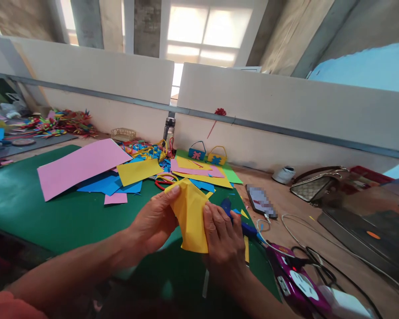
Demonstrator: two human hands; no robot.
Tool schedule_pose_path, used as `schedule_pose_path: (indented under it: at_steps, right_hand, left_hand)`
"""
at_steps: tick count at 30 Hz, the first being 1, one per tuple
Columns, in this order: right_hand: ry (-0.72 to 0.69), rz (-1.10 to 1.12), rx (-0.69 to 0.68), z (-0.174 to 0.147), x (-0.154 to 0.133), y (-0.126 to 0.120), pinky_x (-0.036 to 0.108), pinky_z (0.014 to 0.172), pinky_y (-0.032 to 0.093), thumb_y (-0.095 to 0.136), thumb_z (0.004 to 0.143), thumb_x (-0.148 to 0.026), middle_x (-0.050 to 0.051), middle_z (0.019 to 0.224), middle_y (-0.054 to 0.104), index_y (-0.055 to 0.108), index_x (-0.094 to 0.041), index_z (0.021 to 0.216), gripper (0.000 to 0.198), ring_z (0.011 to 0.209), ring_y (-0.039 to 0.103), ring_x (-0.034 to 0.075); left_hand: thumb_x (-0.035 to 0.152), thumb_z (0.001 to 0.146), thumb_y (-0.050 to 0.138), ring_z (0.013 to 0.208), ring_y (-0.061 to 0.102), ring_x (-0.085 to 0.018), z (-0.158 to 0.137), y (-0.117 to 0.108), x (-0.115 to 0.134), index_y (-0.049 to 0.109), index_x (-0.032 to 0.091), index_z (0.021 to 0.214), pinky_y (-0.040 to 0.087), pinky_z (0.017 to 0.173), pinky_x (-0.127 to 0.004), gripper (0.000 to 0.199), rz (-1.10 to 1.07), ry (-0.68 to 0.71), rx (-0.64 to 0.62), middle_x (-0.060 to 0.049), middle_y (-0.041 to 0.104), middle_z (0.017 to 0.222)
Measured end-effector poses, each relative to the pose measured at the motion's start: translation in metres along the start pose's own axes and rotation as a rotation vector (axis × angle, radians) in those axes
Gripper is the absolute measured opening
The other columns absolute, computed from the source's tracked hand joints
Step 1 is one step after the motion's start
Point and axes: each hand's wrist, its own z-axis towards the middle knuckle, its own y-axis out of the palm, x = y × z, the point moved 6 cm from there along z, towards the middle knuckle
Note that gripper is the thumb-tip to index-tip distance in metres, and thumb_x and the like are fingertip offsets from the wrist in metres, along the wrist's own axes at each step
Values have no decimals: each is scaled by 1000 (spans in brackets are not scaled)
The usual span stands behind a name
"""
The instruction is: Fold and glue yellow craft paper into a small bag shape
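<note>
Both hands hold a folded yellow craft sheet [193, 217] above the green mat [96, 226]. My left hand [156, 219] pinches its upper left edge, thumb on top. The fingers of my right hand [224, 239] press along its right edge. The sheet bulges with a crease down its middle; what lies inside the fold is hidden. Just behind my right hand lies a blue glue gun [248, 229], partly covered by the fingers. A clear stick [205, 283] shows below the right hand. Beyond the sheet are scissors [166, 178] with red and yellow handles, partly hidden.
Pink [86, 166], blue [101, 184] and yellow sheets [139, 172] lie across the mat. Two small craft bags, blue [197, 154] and yellow [217, 158], stand behind. To the right are a phone [261, 200], a purple power strip [295, 279], cables and a handbag [315, 188].
</note>
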Motion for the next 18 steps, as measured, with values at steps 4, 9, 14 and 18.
schedule_pose_path:
  at_steps: [4, 9, 14, 18]
  right_hand:
    - [-6, -14, -11, 1, -1, 1, 51, 94, 32, 40, 79, -6, 21, 110, 63, 46, -1, 123, 45, 109, 53, 31]
    - [-6, -11, -36, 1, -6, 3, 51, 94, 32, 37, 76, -2, 21, 114, 61, 49, 0, 121, 46, 112, 51, 29]
    - [4, -3, -45, 0, -5, 4, 52, 94, 32, 36, 75, -1, 21, 115, 61, 51, 0, 118, 46, 110, 53, 30]
    - [17, -2, -47, -1, -4, 5, 52, 95, 31, 36, 76, -1, 21, 115, 62, 52, -1, 118, 45, 109, 53, 29]
  left_hand:
    - [18, 82, 59, 73, 64, -15, -3, 0, -2, 66, 10, 88, 52, 72, -25, 12, -18, -22, 53, -7, 68, 81]
    - [17, 74, 68, 70, 64, -14, -4, 0, -3, 66, 11, 84, 52, 72, -24, 12, -23, -31, 46, -5, 68, 77]
    - [14, 62, 76, 70, 64, -14, -4, 0, -4, 67, 10, 81, 52, 71, -23, 22, 1, -20, 55, -5, 70, 77]
    - [14, 56, 80, 69, 63, -13, -4, 0, -3, 69, 9, 81, 51, 70, -22, 28, 45, 17, 45, -4, 70, 76]
